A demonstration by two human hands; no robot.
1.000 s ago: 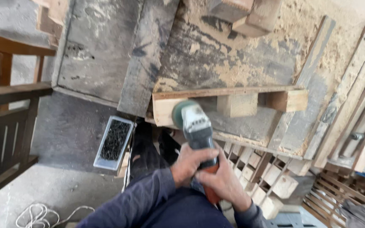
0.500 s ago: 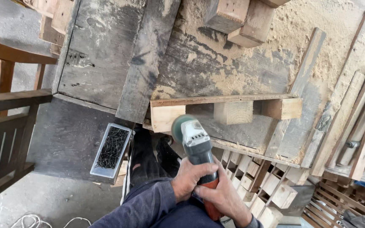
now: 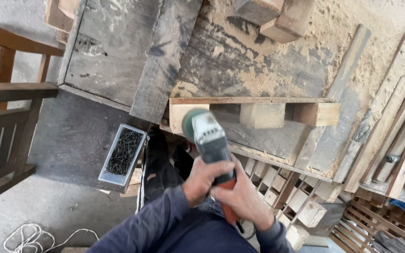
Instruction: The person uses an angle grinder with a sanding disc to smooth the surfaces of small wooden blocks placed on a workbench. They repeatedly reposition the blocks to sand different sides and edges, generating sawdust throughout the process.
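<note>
The angle grinder (image 3: 208,138) sits with its green disc end against the left block of the small wooden pallet (image 3: 254,112) on the dusty workbench (image 3: 240,65). Its grey body runs back into both hands: the left hand (image 3: 206,180) is wrapped around the body, fingers closed tight on it, and the right hand (image 3: 244,199) is clamped over the orange rear handle just behind. A tray of dark nails (image 3: 122,153) rests near, off to the left.
</note>
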